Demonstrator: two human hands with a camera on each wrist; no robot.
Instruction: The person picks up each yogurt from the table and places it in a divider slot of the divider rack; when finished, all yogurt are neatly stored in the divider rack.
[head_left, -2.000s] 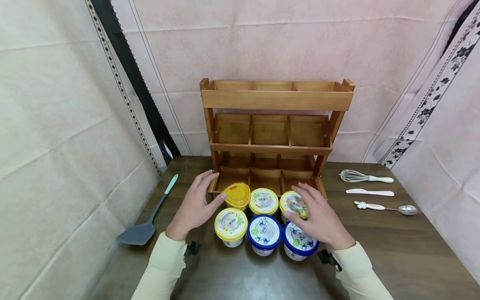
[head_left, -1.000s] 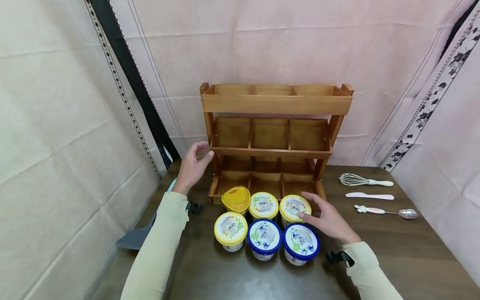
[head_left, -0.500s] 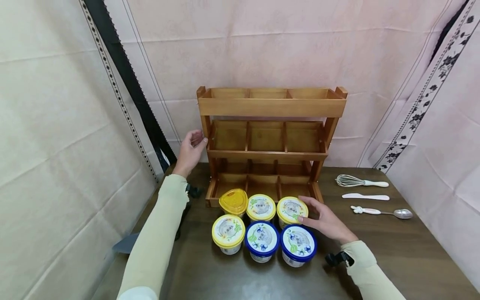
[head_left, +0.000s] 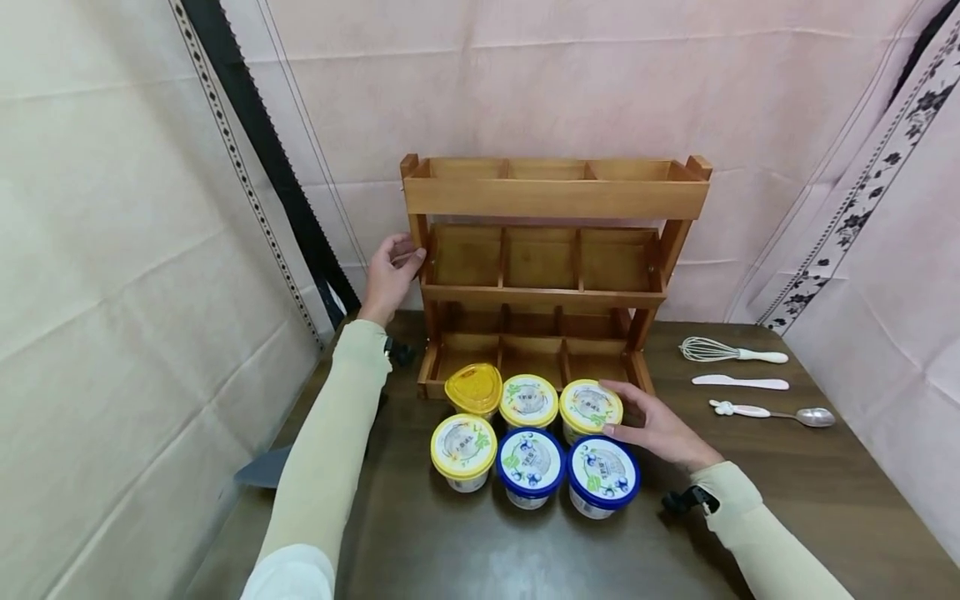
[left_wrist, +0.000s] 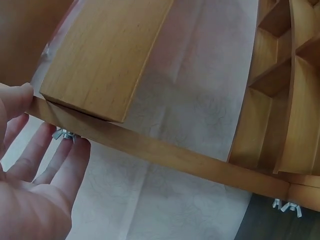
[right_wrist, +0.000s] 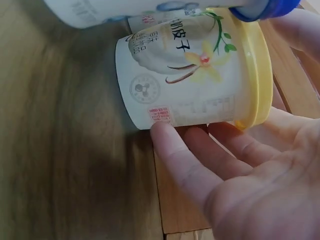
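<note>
My left hand (head_left: 390, 279) is at the left post of the wooden shelf (head_left: 555, 200). The left wrist view has my thumb on one side of the post (left_wrist: 165, 152) and my fingertips on the other, beside a wing nut (left_wrist: 65, 134). My right hand (head_left: 663, 429) is curved round the right side of the back-right yellow-lidded cup (head_left: 591, 407); the right wrist view shows fingertips against that cup's wall (right_wrist: 200, 75). Two more yellow-lidded cups (head_left: 528, 402) (head_left: 463, 447), one with an amber lid (head_left: 474, 390) and two blue-lidded ones (head_left: 531, 463) (head_left: 603, 473) stand upright close by.
A whisk (head_left: 731, 350), a white knife (head_left: 739, 382) and a spoon (head_left: 772, 412) lie on the table (head_left: 480, 550) at the right. The spatula's grey blade (head_left: 262, 468) shows at the left, partly behind my left sleeve. Cloth hangs behind the shelf and at both sides.
My left hand has left the amber-lidded cup and risen to the shelf's left post. My right hand has shifted from above the right-hand cups to the back-right cup's side. The cups keep their places.
</note>
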